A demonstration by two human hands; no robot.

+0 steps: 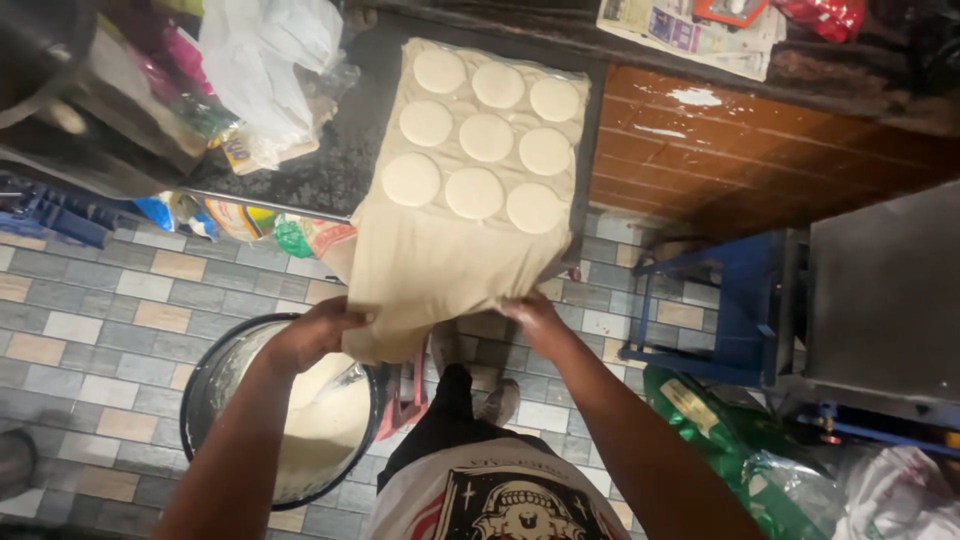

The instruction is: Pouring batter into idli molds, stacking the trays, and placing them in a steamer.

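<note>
- Gripping the near edge of a beige cloth point(440, 255), the left hand point(318, 332) and right hand point(535, 318) are each clamped on a bunched corner, set well apart across the cloth's width
- Cloth hangs off the front of a dark stone counter point(330, 165); its far part lies flat on the counter, its near part sags down toward the person
- Nine flat white dough discs point(486, 137) lie on the far part of the cloth in three rows of three, close together, some nearly touching
- A round metal tub point(205, 400) stands on the tiled floor point(90, 320) below the left forearm; pale dough or batter fills its bottom
- Plastic bags and packets point(270, 60) are heaped on the counter left of the cloth; more packets point(300, 235) hang at the counter edge
- A blue metal frame point(745, 300) stands to the right, beside a grey metal surface point(885, 290)
- Green packets point(720, 425) lie on the floor near the right forearm
- Newspaper point(690, 30) rests on a ledge at the top, above a brown tiled wall point(740, 150)
</note>
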